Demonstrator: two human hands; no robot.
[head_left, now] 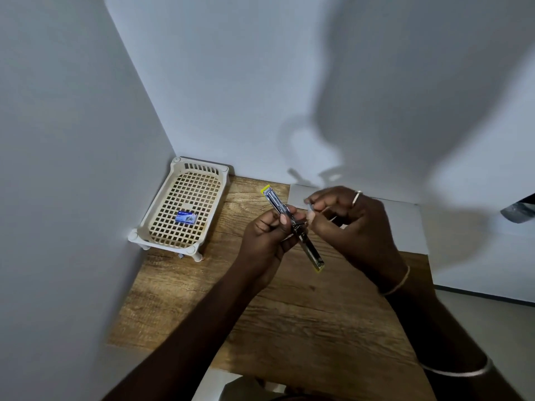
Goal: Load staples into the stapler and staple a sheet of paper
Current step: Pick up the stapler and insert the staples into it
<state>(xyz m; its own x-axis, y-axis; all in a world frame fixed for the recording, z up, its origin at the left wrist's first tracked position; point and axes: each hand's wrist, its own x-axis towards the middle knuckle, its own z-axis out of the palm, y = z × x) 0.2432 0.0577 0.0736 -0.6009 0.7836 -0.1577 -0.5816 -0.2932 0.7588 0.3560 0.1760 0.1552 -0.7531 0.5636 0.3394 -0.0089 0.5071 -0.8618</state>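
Note:
A yellow-edged metal stapler [311,251] is swung fully open in the air above the wooden table, its two halves in one line. My left hand [267,237] grips it at the hinge in the middle. My right hand [350,224] hovers just right of the hinge with thumb and fingers pinched on something small and pale, probably a strip of staples [307,201]; it is blurred. A small blue staple box [186,217] lies in the cream basket. A white sheet of paper [405,224] lies on the table under and behind my right hand.
The cream plastic mesh basket [162,206] stands on short legs in the left back corner of the wooden table [289,314]. White walls close the table on the left and back. A dark object [518,212] shows at the right edge.

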